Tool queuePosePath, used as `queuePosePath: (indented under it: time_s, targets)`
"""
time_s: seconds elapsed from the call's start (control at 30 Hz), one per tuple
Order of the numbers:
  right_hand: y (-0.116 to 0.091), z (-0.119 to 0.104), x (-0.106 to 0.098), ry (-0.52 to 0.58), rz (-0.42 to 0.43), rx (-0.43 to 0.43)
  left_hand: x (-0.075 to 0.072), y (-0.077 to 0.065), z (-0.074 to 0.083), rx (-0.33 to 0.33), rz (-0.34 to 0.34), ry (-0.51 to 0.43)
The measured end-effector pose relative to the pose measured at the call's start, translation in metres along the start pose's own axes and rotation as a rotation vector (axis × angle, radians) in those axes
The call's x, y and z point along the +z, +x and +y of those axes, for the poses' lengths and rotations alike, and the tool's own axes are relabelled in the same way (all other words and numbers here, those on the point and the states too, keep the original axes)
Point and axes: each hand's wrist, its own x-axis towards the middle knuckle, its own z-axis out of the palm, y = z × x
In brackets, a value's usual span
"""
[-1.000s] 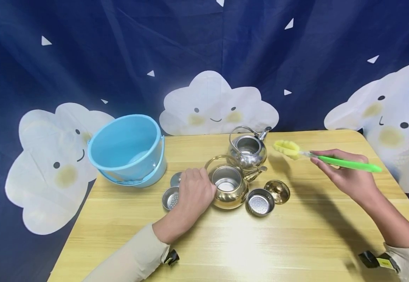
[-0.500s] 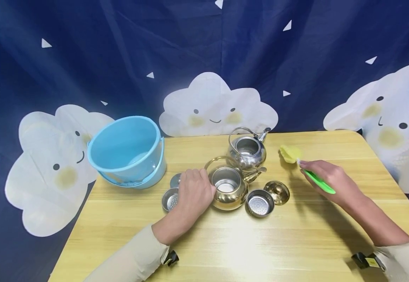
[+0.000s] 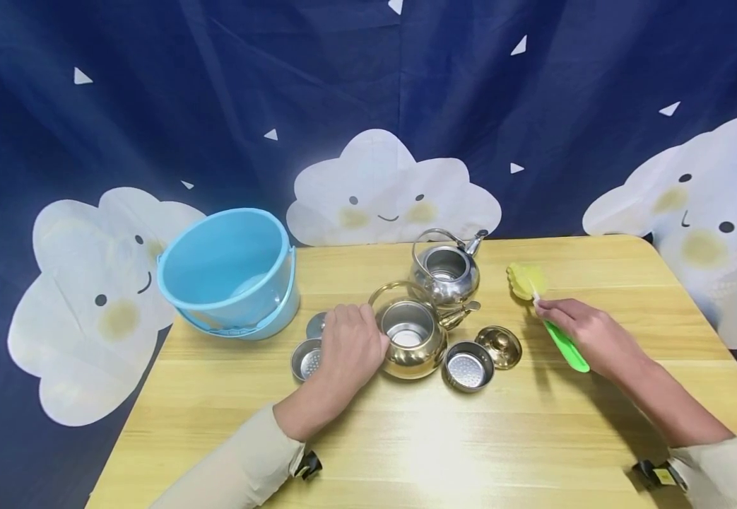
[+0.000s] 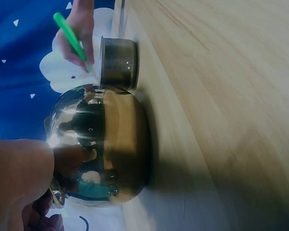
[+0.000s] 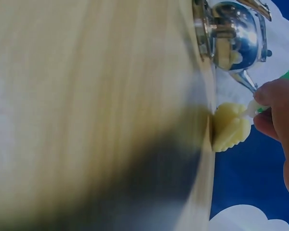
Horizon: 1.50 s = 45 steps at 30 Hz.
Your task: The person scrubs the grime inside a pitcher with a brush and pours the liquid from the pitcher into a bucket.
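Observation:
My left hand (image 3: 350, 346) grips the handle at the left side of a gold teapot (image 3: 414, 362), which stands lidless and upright on the table. In the left wrist view, my fingers curl round the gold handle beside the pot's shiny body (image 4: 120, 144). With my right hand (image 3: 591, 334) I hold a cleaning brush by its green handle (image 3: 565, 348). Its yellow sponge head (image 5: 229, 127) appears to touch the tabletop, right of a lidless silver teapot (image 3: 447, 286). A strainer basket (image 3: 468, 367) and a gold lid (image 3: 499, 347) lie right of the gold teapot.
A light blue bucket (image 3: 282, 314) stands at the back left of the wooden table (image 3: 215, 417). Another strainer basket (image 3: 304, 359) and a silver lid (image 3: 316, 325) are partly hidden behind my left hand. A blue curtain (image 3: 343, 63) with clouds hangs behind.
My right hand has moved left and down with the brush, and the brush has turned so its head points up and away. My left hand has stayed on the gold teapot.

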Motion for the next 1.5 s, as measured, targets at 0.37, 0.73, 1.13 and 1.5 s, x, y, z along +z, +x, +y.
queuePosePath:
  time_s: [0.37, 0.73, 1.13, 1.5]
  targets:
    - [-0.014, 0.000, 0.017, 0.013, -0.045, -0.098, 0.000, 0.000, -0.001, 0.003, 0.016, 0.013]
    - [-0.017, -0.009, 0.015, -0.132, -0.138, -0.186, -0.001, 0.000, -0.002, 0.007, 0.006, 0.021]
    - [-0.013, -0.017, 0.014, -0.180, -0.183, -0.177, 0.000, 0.000, -0.001, 0.005, 0.018, 0.005]
    - [0.011, -0.031, 0.002, -0.230, -0.261, -0.109, 0.000, 0.000, -0.001, 0.002, 0.005, -0.004]
